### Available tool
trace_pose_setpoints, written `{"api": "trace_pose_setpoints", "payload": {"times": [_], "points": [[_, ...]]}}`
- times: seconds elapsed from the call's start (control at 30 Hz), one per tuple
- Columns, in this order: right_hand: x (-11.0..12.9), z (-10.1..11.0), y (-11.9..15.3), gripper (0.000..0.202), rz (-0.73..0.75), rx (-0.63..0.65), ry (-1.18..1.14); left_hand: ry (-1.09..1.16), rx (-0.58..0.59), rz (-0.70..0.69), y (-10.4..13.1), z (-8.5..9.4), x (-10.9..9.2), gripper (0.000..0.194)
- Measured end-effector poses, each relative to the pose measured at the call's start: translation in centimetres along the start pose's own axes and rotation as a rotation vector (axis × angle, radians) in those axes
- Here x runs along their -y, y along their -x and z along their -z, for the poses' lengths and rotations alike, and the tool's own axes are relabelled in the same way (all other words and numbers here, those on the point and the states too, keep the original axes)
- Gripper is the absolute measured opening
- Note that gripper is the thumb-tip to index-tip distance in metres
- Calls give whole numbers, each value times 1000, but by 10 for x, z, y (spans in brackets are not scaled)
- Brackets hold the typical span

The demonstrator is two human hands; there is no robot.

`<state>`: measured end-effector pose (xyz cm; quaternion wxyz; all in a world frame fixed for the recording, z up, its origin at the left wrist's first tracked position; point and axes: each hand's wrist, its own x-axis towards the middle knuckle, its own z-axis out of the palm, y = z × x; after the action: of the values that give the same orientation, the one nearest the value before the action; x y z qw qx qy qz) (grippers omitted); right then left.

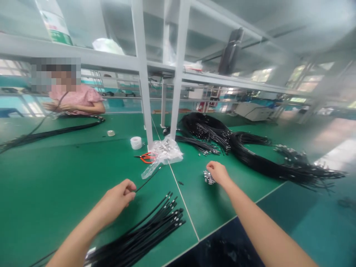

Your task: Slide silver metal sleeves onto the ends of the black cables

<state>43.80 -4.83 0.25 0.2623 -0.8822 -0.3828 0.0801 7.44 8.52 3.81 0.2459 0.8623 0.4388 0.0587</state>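
Note:
My left hand [122, 193] pinches a thin black cable [146, 182], whose tip points up and to the right. Below it lies a bundle of black cables [150, 226] with pale bands near their ends. My right hand [217, 171] is at a small pile of shiny metal fittings [208, 178], fingertips drawn together over it. Whether a fitting is between those fingers is hidden. Between the hands, a small black piece [181, 183] rests on the green table [164, 185].
A clear plastic bag [169, 152] of metal parts, orange-handled pliers [146, 158] and a white tape roll [136, 142] lie by the white shelf posts [147, 92]. Large coils of black cable [250, 159] lie to the right. Another person [75, 100] works across the table.

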Motion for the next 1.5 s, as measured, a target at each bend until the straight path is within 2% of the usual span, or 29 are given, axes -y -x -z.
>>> {"api": "trace_pose_setpoints", "payload": {"times": [0.13, 0.23, 0.43, 0.53, 0.67, 0.73, 0.83, 0.97, 1.03, 1.2, 1.27, 1.4, 1.43, 1.5], "points": [[14, -16, -14, 24, -43, 61, 85, 147, -15, -51, 31, 12, -14, 20], [16, -20, -16, 26, -60, 78, 63, 172, -32, -56, 50, 13, -22, 21], [22, -7, -3, 22, -16, 37, -221, 277, -52, -65, 78, 0, -41, 18], [33, -2, 27, 21, 69, 74, -489, 342, -56, -136, 87, -8, -59, 15], [52, -9, 89, 32, 162, 250, -850, 357, -105, -239, 92, -20, -88, 19], [60, -15, 120, 29, 123, 356, -1088, 334, -129, -314, 93, -25, -100, 21], [69, -20, 153, 19, -16, 475, -1504, 246, -161, -373, 97, -35, -109, 27], [75, -19, 173, 11, -116, 616, -1744, 127, -199, -342, 102, -45, -110, 30], [76, -17, 176, 12, -144, 656, -1790, 92, -203, -335, 103, -49, -109, 31], [77, -16, 177, 12, -158, 661, -1784, 31, -186, -313, 103, -51, -110, 32], [77, -15, 178, 13, -114, 623, -1723, 16, -167, -295, 104, -51, -110, 33], [79, -12, 180, 14, 39, 481, -1443, 54, -121, -271, 102, -48, -111, 34], [80, -13, 181, 14, 55, 502, -1411, 99, -106, -278, 101, -47, -111, 35], [83, -15, 182, 14, 53, 633, -1432, 236, -69, -301, 98, -45, -108, 36]]}}
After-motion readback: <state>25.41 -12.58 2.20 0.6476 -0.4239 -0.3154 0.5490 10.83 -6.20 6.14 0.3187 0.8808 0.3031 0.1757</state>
